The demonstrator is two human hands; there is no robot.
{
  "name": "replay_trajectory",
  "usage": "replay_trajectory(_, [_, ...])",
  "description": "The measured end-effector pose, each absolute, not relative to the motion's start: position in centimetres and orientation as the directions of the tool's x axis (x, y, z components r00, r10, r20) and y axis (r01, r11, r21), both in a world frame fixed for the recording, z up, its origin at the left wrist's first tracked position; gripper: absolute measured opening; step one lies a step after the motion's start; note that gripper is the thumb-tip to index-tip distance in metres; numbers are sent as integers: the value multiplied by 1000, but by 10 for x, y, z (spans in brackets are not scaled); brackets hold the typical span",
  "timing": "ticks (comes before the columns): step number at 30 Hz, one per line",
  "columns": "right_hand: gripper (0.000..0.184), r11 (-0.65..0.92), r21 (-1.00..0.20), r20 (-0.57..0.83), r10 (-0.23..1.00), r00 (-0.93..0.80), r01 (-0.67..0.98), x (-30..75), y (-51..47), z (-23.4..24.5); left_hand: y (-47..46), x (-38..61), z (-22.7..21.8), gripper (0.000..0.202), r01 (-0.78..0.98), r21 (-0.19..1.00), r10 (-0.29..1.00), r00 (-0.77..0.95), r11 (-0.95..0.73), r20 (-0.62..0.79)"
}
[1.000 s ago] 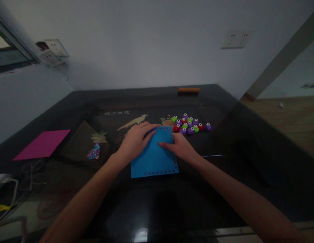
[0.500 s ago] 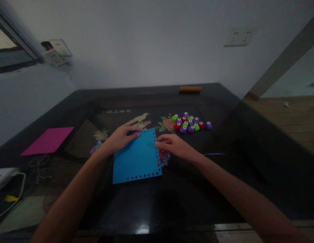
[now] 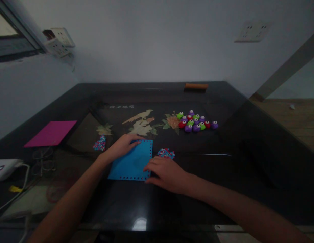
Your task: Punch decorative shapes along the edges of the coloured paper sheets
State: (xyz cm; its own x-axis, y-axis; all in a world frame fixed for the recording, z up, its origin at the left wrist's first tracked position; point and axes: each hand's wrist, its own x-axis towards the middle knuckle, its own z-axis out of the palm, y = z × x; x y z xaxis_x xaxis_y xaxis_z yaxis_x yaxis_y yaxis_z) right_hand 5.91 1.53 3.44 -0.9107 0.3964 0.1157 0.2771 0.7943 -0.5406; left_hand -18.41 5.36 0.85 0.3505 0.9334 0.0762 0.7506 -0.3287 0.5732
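Observation:
A blue card (image 3: 133,160) with a row of small dark reddish dots along its top, right and bottom edges lies on the dark table. My left hand (image 3: 123,145) grips its upper left part, thumb on the face and fingers at the top edge. Curled round the lower right corner is my right hand (image 3: 164,172), fingertips on the card and thumb at the bottom edge; it covers part of the dotted border. Just beyond the right hand is a pile of small pink, blue and white bits (image 3: 166,153). A similar pile (image 3: 100,143) sits left of the card.
Several purple, green and red eyeball-like toys (image 3: 196,121) cluster at the back right. A brown roll (image 3: 196,86) lies near the wall. On the left are a magenta sheet (image 3: 51,133), a coiled cable (image 3: 42,162) and a white device (image 3: 6,169) with a cord.
The blue card has come down and towards me, from tilted to lying flatter. My right hand has moved from the upper right edge to the lower right corner. The view has shifted slightly.

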Motion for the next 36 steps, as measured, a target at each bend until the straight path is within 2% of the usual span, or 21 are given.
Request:
replay_trajectory(4, [28, 937, -235, 133, 293, -947, 257, 47, -2, 18, 52, -181, 4, 29, 752, 571, 933, 351, -330, 77])
replay_trajectory(6, [22, 955, -153, 153, 276, -949, 253, 43, -3, 12, 52, -181, 2, 30, 752, 577, 938, 336, -318, 79])
replay_trajectory(9, [8, 962, -96, 187, 271, -944, 256, 42, -3, 6, 51, -182, 0, 28, 759, 575, 946, 313, -305, 89])
replay_trajectory(19, [10, 961, -67, 267, 277, -923, 269, 41, -2, 1, 50, -183, -2, 17, 782, 506, 930, 334, -364, 153])
replay_trajectory(28, [10, 959, -57, 279, 284, -917, 279, 42, -2, 0, 51, -186, -3, 20, 809, 473, 937, 311, -348, 158])
replay_trajectory(36, [12, 961, -82, 241, 276, -930, 264, 43, -3, 1, 49, -185, -1, 12, 836, 417, 934, 334, -357, 131])
